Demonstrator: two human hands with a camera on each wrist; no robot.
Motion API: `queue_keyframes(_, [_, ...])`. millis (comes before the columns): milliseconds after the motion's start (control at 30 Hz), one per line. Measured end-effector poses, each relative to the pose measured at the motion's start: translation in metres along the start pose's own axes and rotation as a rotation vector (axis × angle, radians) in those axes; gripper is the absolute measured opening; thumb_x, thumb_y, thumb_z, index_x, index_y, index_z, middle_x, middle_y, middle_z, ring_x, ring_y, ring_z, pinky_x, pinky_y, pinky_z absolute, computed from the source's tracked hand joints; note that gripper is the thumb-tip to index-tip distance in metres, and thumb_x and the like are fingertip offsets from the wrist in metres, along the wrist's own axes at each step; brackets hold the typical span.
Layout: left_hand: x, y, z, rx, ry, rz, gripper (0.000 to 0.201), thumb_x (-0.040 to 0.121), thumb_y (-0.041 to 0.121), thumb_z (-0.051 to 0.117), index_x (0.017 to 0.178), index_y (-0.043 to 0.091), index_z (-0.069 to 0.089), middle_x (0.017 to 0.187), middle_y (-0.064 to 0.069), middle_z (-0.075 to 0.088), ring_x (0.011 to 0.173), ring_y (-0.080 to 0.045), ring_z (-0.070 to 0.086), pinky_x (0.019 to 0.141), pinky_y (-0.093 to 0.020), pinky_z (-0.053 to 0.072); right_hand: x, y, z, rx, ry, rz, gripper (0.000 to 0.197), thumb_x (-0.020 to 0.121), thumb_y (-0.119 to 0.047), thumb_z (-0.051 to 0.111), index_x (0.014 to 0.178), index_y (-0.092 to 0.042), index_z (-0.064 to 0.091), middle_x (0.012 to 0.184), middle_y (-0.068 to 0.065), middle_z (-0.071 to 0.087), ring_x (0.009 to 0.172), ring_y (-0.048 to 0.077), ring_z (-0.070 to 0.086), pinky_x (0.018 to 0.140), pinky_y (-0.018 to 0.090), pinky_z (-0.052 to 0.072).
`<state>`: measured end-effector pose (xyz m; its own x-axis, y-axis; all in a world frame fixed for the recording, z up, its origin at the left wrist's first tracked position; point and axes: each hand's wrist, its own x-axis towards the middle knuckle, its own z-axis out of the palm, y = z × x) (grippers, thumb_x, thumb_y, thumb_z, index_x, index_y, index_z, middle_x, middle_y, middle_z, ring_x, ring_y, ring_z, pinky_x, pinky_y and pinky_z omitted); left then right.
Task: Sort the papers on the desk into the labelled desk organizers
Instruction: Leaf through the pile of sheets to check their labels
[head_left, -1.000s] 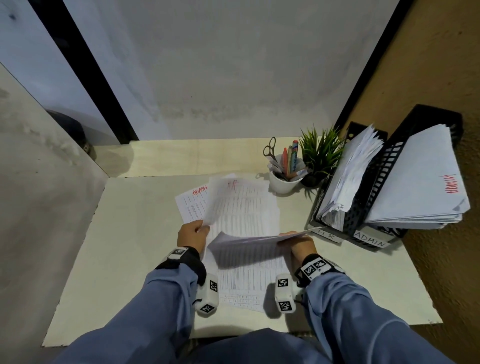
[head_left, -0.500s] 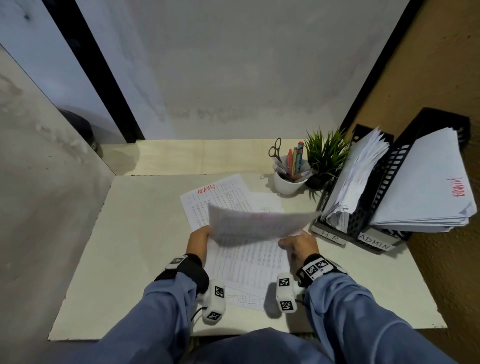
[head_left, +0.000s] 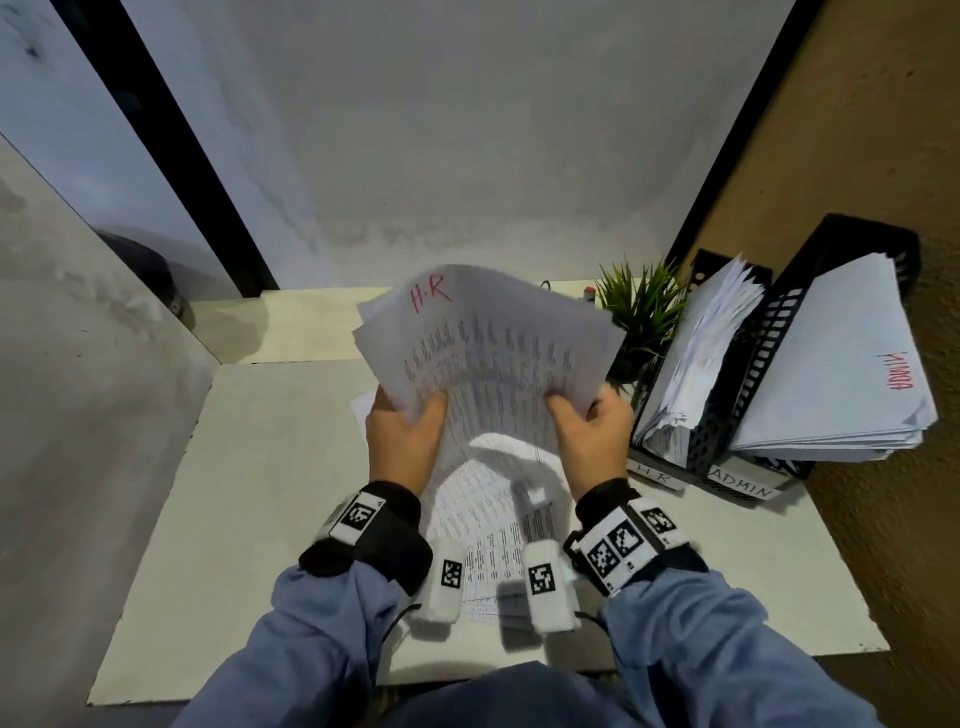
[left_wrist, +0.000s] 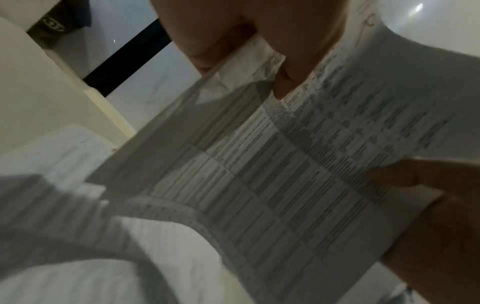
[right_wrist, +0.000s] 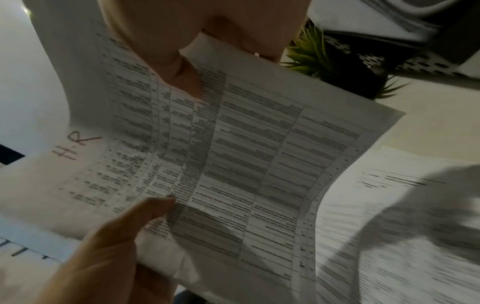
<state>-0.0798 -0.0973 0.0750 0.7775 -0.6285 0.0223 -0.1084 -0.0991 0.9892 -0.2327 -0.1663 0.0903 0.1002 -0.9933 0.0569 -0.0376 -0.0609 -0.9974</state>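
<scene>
Both hands hold up a printed sheet marked "H.R" in red (head_left: 488, 343) above the desk; it also fills the left wrist view (left_wrist: 298, 164) and the right wrist view (right_wrist: 233, 154). My left hand (head_left: 405, 436) pinches its lower left edge and my right hand (head_left: 587, 431) pinches its lower right edge. More printed papers (head_left: 483, 525) lie on the desk under the hands. At the right stand two black organizers, one labelled HR (head_left: 654, 473) and one labelled ADMIN (head_left: 743, 488), each stuffed with papers.
A small green potted plant (head_left: 639, 306) stands beside the HR organizer. The pen cup is hidden behind the raised sheet. The white desk top (head_left: 260, 493) ends at a wall behind and a brown wall on the right.
The sheet went from lying nearly flat just above the pile to being lifted and tilted upright, showing its "H.R" mark. Both hands rose with it.
</scene>
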Motion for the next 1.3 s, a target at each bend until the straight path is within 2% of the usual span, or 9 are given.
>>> queue_keyframes(167, [-0.029, -0.063, -0.012, 0.217, -0.173, -0.299, 0.020, 0.089, 0.017, 0.060, 0.106, 0.006, 0.062, 0.103, -0.013, 0.068, 0.076, -0.014, 0.060, 0.062, -0.019, 0.043, -0.025, 0.057, -0.009, -0.081, -0.080, 0.424, 0.019, 0.088, 0.002, 0.052, 0.075, -0.010, 0.058, 0.073, 0.002, 0.060, 0.073, 0.023, 0.060, 0.056, 0.016, 0.048])
queue_keyframes(267, [-0.038, -0.078, -0.014, 0.099, -0.127, -0.374, 0.029, 0.087, 0.015, 0.066, 0.113, 0.004, 0.063, 0.108, -0.013, 0.069, 0.087, -0.017, 0.064, 0.074, -0.022, 0.047, -0.018, 0.063, -0.018, -0.133, -0.103, 0.433, 0.013, 0.086, 0.005, 0.051, 0.078, 0.004, 0.060, 0.075, 0.012, 0.061, 0.074, 0.021, 0.056, 0.061, 0.022, 0.047])
queue_keyframes(367, [-0.025, -0.051, -0.005, 0.015, -0.040, -0.256, 0.026, 0.085, 0.014, 0.068, 0.110, 0.009, 0.066, 0.105, -0.004, 0.069, 0.096, -0.020, 0.064, 0.084, -0.027, 0.048, 0.003, 0.036, -0.024, -0.216, -0.187, 0.283, 0.012, 0.087, 0.004, 0.051, 0.084, 0.007, 0.062, 0.087, 0.021, 0.066, 0.074, 0.016, 0.056, 0.068, 0.022, 0.049])
queue_keyframes(433, [-0.009, -0.023, 0.001, 0.032, -0.062, -0.111, 0.018, 0.086, 0.017, 0.067, 0.102, 0.010, 0.068, 0.094, -0.001, 0.071, 0.089, -0.017, 0.066, 0.075, -0.020, 0.051, 0.020, 0.011, -0.031, -0.300, -0.185, 0.101, 0.016, 0.088, 0.001, 0.053, 0.086, -0.008, 0.066, 0.088, 0.009, 0.065, 0.075, 0.009, 0.055, 0.072, 0.019, 0.051])
queue_keyframes(533, [0.014, 0.021, 0.012, 0.087, -0.130, 0.050, 0.012, 0.088, 0.021, 0.063, 0.090, 0.009, 0.065, 0.078, -0.007, 0.066, 0.070, -0.012, 0.058, 0.063, -0.022, 0.047, 0.048, -0.014, -0.048, -0.596, 0.114, -0.177, 0.036, 0.085, -0.013, 0.063, 0.121, -0.017, 0.058, 0.118, -0.002, 0.049, 0.109, 0.013, 0.045, 0.098, 0.028, 0.040])
queue_keyframes(700, [0.035, 0.086, 0.039, 0.366, -0.272, 0.272, 0.015, 0.084, 0.018, 0.058, 0.077, 0.004, 0.057, 0.064, -0.012, 0.056, 0.051, -0.011, 0.042, 0.047, -0.021, 0.034, 0.102, -0.008, -0.085, -0.709, 0.351, 0.334, 0.095, 0.074, -0.050, 0.070, 0.145, -0.006, 0.024, 0.146, 0.019, 0.029, 0.133, 0.036, 0.029, 0.108, 0.046, 0.031])
queue_keyframes(867, [0.037, 0.135, 0.078, 0.523, -0.405, 0.417, 0.011, 0.078, 0.011, 0.053, 0.073, 0.002, 0.053, 0.062, -0.011, 0.053, 0.056, -0.023, 0.048, 0.048, -0.029, 0.034, 0.120, 0.012, -0.107, -0.456, 0.205, 0.557, 0.042, 0.072, -0.024, 0.061, 0.102, 0.005, 0.060, 0.094, 0.023, 0.065, 0.080, 0.035, 0.063, 0.068, 0.034, 0.047])
queue_keyframes(1067, [0.035, 0.164, 0.133, 0.681, -0.492, 0.596, 0.006, 0.080, 0.012, 0.053, 0.075, 0.010, 0.050, 0.066, -0.005, 0.048, 0.067, -0.027, 0.045, 0.059, -0.028, 0.026, 0.125, -0.002, -0.129, -0.530, 0.151, 0.356, 0.009, 0.078, -0.001, 0.045, 0.078, -0.002, 0.054, 0.077, 0.014, 0.052, 0.073, 0.025, 0.050, 0.066, 0.030, 0.038])
queue_keyframes(1300, [0.012, 0.165, 0.196, 0.848, -0.607, 0.736, 0.012, 0.086, 0.009, 0.046, 0.094, 0.005, 0.054, 0.098, -0.019, 0.063, 0.093, -0.040, 0.057, 0.067, -0.035, 0.033, 0.136, -0.029, -0.151, -0.673, 0.125, 0.241, 0.018, 0.075, -0.010, 0.048, 0.086, -0.009, 0.063, 0.083, 0.013, 0.058, 0.080, 0.033, 0.053, 0.071, 0.029, 0.037])
